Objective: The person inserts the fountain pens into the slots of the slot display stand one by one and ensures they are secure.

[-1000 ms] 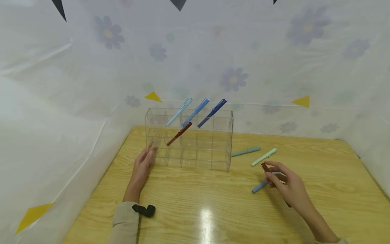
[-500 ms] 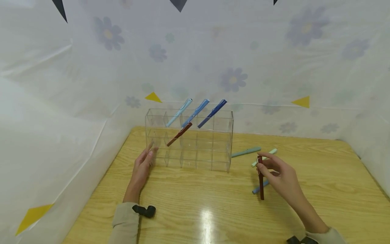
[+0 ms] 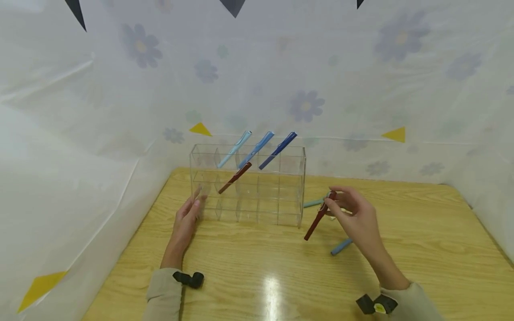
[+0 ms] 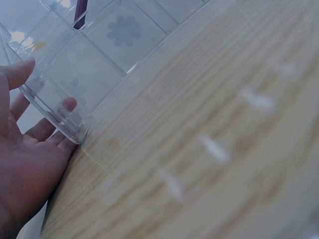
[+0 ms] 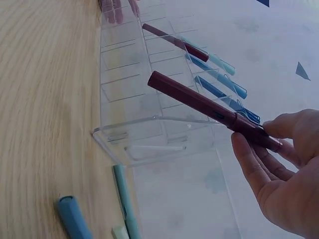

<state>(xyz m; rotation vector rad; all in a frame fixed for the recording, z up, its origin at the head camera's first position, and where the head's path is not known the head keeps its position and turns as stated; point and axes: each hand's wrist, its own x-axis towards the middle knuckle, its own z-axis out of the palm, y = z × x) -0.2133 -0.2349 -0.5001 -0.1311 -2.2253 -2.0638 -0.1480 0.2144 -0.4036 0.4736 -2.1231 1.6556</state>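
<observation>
A clear acrylic pen rack [image 3: 289, 179] with divided compartments stands on the table. My left hand [image 3: 187, 217] grips its left side, thumb toward the front and fingers behind the clear wall [image 4: 55, 79]. In my right hand [image 3: 355, 218] a dark red pen [image 5: 192, 101] is pinched near its clip end, the other end slanting down left, just right of the rack. One more dark red pen [image 3: 234, 178] leans in the middle row. Light blue [image 3: 235, 149], mid-blue [image 3: 257, 149] and navy [image 3: 279, 150] pens lean in the top row.
Right of the rack lie a grey-green pen [image 5: 124, 201], a pale green pen [image 5: 119, 232] mostly hidden by my right hand, and a blue pen [image 3: 341, 246] nearer me. A flower-print sheet [image 3: 257, 80] hangs behind and beside the wooden table [image 3: 225, 267].
My right hand has moved left and farther back toward the rack, turning the dark red pen so its lower end swings left. The left hand stays on the rack.
</observation>
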